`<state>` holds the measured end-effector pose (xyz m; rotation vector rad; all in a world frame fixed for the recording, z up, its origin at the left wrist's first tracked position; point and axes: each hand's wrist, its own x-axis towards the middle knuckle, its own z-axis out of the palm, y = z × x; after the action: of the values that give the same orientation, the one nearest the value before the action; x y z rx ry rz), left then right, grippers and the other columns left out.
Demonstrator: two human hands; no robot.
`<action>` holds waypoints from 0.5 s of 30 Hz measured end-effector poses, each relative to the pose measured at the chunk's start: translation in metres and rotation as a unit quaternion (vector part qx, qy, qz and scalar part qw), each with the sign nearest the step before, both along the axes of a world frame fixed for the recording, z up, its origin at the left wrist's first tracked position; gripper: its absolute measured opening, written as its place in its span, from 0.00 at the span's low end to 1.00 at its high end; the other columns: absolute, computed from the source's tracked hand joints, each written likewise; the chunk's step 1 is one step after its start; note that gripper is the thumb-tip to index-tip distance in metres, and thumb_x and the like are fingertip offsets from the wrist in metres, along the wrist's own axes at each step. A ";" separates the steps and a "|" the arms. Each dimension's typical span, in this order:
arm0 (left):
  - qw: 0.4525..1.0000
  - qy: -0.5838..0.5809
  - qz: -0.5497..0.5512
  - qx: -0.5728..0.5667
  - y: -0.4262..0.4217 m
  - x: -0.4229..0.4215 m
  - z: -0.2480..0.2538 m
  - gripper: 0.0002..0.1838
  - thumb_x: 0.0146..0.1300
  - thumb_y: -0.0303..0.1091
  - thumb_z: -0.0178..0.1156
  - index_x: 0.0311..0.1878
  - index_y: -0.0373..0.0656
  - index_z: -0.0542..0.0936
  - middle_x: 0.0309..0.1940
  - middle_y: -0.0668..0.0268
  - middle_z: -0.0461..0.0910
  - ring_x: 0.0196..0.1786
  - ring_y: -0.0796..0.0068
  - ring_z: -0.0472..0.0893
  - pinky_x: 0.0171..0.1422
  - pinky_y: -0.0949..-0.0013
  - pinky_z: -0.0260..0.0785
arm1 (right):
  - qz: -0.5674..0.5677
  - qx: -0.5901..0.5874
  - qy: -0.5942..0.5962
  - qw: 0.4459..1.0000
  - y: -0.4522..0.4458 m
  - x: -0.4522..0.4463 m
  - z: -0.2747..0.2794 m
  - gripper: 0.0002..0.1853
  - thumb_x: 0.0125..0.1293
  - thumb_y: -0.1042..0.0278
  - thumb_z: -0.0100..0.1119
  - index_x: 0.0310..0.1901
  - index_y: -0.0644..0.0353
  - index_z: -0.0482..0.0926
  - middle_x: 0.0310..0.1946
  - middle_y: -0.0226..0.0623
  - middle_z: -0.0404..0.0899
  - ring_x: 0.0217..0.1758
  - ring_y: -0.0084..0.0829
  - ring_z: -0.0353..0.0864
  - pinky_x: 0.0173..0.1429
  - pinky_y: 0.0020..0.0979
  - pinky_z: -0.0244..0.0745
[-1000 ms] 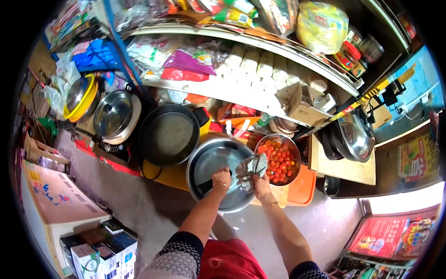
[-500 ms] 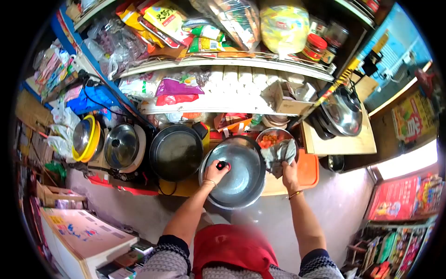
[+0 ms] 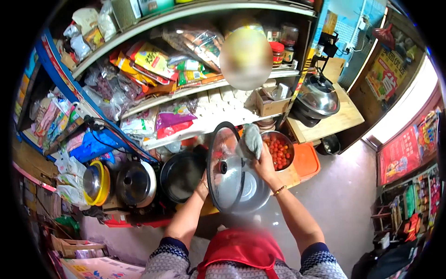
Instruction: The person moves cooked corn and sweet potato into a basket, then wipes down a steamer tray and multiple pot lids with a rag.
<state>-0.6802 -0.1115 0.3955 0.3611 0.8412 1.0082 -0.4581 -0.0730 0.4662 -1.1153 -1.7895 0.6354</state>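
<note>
A glass lid [image 3: 220,188] with a dark rim and a black knob stands tilted nearly upright in front of me. My left hand [image 3: 202,187] grips its left side, with the fingers mostly hidden behind the glass. A crumpled grey cloth [image 3: 252,140] is bunched in my right hand [image 3: 265,163], close to the lid's upper right edge; whether the cloth touches the glass I cannot tell. Behind and below the lid sits a wide metal basin [image 3: 258,197], partly covered by it.
A metal bowl of small red round fruits [image 3: 278,151] stands right of the basin, beside an orange tray [image 3: 307,162]. A dark pan [image 3: 181,177] and a lidded pot [image 3: 132,183] are on the left. Packed shelves [image 3: 186,95] rise behind; a wok with a lid [image 3: 318,100] stands far right.
The lid has gone from lying over the basin to nearly upright. My left hand has moved from its knob to its side. The cloth has come left, away from the fruit bowl.
</note>
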 end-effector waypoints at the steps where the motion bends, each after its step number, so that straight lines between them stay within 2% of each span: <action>1: 0.999 0.028 0.015 0.000 -0.002 0.006 0.023 0.18 0.63 0.55 0.51 0.32 0.49 0.72 0.13 0.76 0.61 0.10 0.85 0.58 0.12 0.82 0.45 | 0.007 0.038 0.013 0.999 0.009 -0.003 0.013 0.34 0.47 0.85 0.50 0.61 0.65 0.62 0.59 0.54 0.63 0.64 0.53 0.61 0.68 0.40 0.58; 2: 0.998 0.055 0.032 0.002 -0.003 0.013 0.044 0.19 0.63 0.55 0.51 0.32 0.49 0.72 0.13 0.76 0.61 0.09 0.85 0.57 0.12 0.81 0.45 | 0.004 0.046 0.018 0.999 0.013 -0.005 0.030 0.34 0.47 0.85 0.50 0.61 0.65 0.62 0.59 0.54 0.63 0.64 0.53 0.61 0.68 0.40 0.58; 4: 0.997 0.065 0.041 0.020 -0.005 0.022 0.073 0.20 0.63 0.56 0.50 0.31 0.49 0.72 0.12 0.76 0.60 0.09 0.85 0.57 0.11 0.81 0.45 | 0.019 0.111 0.041 0.993 0.014 -0.011 0.075 0.34 0.50 0.74 0.58 0.62 0.66 0.60 0.62 0.58 0.57 0.67 0.56 0.56 0.70 0.42 0.54; 6: 0.995 0.073 0.053 0.034 -0.003 0.025 0.085 0.20 0.64 0.57 0.49 0.30 0.48 0.71 0.12 0.76 0.60 0.08 0.84 0.56 0.11 0.80 0.45 | 0.188 0.098 -0.019 0.977 0.014 -0.020 0.116 0.40 0.50 0.59 0.65 0.62 0.67 0.58 0.64 0.60 0.53 0.69 0.56 0.51 0.72 0.45 0.49; 7: 0.992 0.107 0.007 0.070 0.000 0.024 0.088 0.21 0.63 0.58 0.48 0.30 0.50 0.71 0.11 0.75 0.60 0.08 0.84 0.55 0.11 0.79 0.44 | 0.174 0.166 -0.172 0.955 0.018 -0.020 0.133 0.47 0.47 0.48 0.69 0.63 0.65 0.58 0.65 0.59 0.53 0.70 0.53 0.51 0.73 0.47 0.46; 8: 0.984 0.140 -0.040 0.102 0.001 0.023 0.090 0.22 0.63 0.60 0.47 0.29 0.51 0.70 0.11 0.73 0.60 0.07 0.83 0.54 0.11 0.79 0.42 | 0.119 0.248 -0.238 0.931 0.021 -0.020 0.153 0.47 0.45 0.45 0.70 0.63 0.61 0.60 0.65 0.54 0.53 0.70 0.50 0.54 0.72 0.48 0.48; 9: 0.988 0.098 -0.090 0.074 0.003 0.017 0.082 0.22 0.64 0.58 0.44 0.28 0.49 0.69 0.11 0.73 0.62 0.07 0.82 0.56 0.11 0.79 0.43 | 0.141 0.279 -0.267 0.912 0.027 -0.022 0.170 0.48 0.45 0.39 0.67 0.64 0.57 0.60 0.65 0.51 0.56 0.69 0.49 0.55 0.72 0.46 0.48; 10: 0.988 0.101 -0.089 0.076 0.007 0.016 0.072 0.22 0.64 0.58 0.44 0.28 0.49 0.69 0.11 0.73 0.62 0.07 0.82 0.56 0.11 0.79 0.43 | 0.163 0.309 -0.295 0.889 0.036 -0.025 0.184 0.49 0.45 0.34 0.65 0.65 0.54 0.59 0.64 0.47 0.58 0.68 0.48 0.57 0.72 0.44 0.48; 11: 0.987 0.125 -0.080 0.060 0.010 0.018 0.068 0.22 0.65 0.57 0.42 0.26 0.49 0.69 0.10 0.73 0.61 0.07 0.82 0.57 0.11 0.78 0.43 | 0.237 0.341 -0.197 0.888 0.050 -0.033 0.184 0.41 0.44 0.37 0.68 0.57 0.54 0.69 0.53 0.44 0.72 0.58 0.46 0.70 0.63 0.41 0.63; 12: 0.986 0.147 -0.071 0.041 0.009 0.020 0.068 0.23 0.65 0.56 0.41 0.24 0.49 0.69 0.09 0.74 0.60 0.07 0.81 0.57 0.11 0.78 0.44 | 0.238 0.340 -0.196 0.889 0.055 -0.036 0.187 0.41 0.44 0.37 0.68 0.57 0.54 0.69 0.53 0.44 0.72 0.58 0.46 0.70 0.63 0.41 0.63; 13: 0.983 0.080 -0.140 0.089 0.009 0.016 0.070 0.25 0.66 0.56 0.41 0.21 0.48 0.69 0.07 0.74 0.59 0.06 0.81 0.57 0.10 0.77 0.43 | 0.255 0.290 -0.194 0.902 0.060 -0.038 0.189 0.37 0.43 0.39 0.69 0.51 0.56 0.72 0.45 0.44 0.75 0.50 0.46 0.74 0.55 0.40 0.67; 14: 0.983 0.081 -0.139 0.087 0.008 0.018 0.076 0.25 0.66 0.56 0.41 0.21 0.48 0.69 0.07 0.74 0.59 0.06 0.81 0.57 0.10 0.77 0.43 | 0.272 0.239 -0.192 0.912 0.065 -0.039 0.191 0.34 0.41 0.41 0.71 0.45 0.58 0.76 0.37 0.44 0.78 0.43 0.46 0.77 0.47 0.38 0.72; 15: 0.984 0.089 -0.121 0.099 0.005 0.019 0.081 0.25 0.66 0.57 0.41 0.22 0.48 0.70 0.06 0.74 0.59 0.06 0.81 0.57 0.10 0.77 0.43 | 0.255 0.315 -0.113 0.907 0.075 -0.042 0.185 0.29 0.40 0.44 0.73 0.36 0.61 0.77 0.29 0.45 0.77 0.34 0.48 0.77 0.36 0.37 0.72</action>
<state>-0.6611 -0.1068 0.4764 0.7160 0.8351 0.8413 -0.5005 0.0020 0.6515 -0.2810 -2.2824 0.1754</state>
